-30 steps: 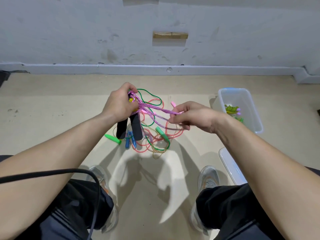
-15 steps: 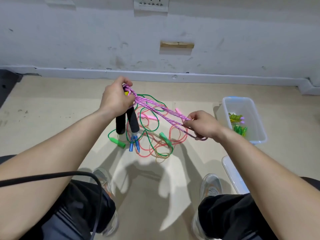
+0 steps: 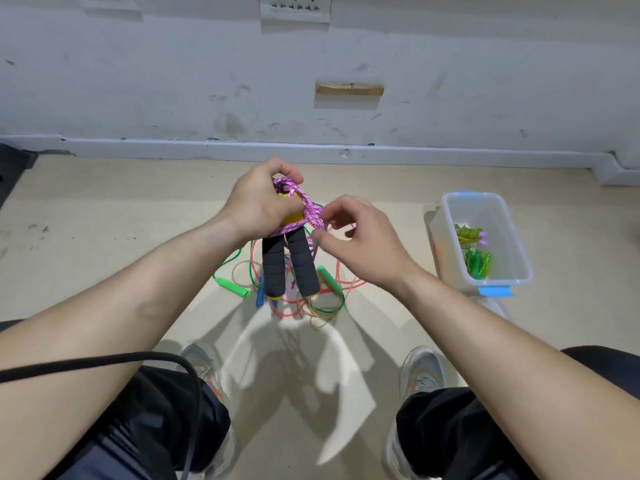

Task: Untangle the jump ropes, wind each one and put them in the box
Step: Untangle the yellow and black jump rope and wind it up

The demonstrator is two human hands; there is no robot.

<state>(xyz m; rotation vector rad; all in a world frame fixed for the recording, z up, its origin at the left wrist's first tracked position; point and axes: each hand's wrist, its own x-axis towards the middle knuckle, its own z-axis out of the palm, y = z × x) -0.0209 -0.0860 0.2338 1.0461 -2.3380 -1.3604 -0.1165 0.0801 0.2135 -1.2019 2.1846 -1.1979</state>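
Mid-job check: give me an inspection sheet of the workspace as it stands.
Surface: beige floor, scuffed.
Job's things: purple rope coiled round black handles; tangled ropes on floor; box holds wound ropes.
Clutter: nothing seen.
Hands: left hand grips handles and coil; right hand curled at coil, grip unclear.
Cables: black cable across left leg.
Surroundings: white wall, wall socket, shoes.
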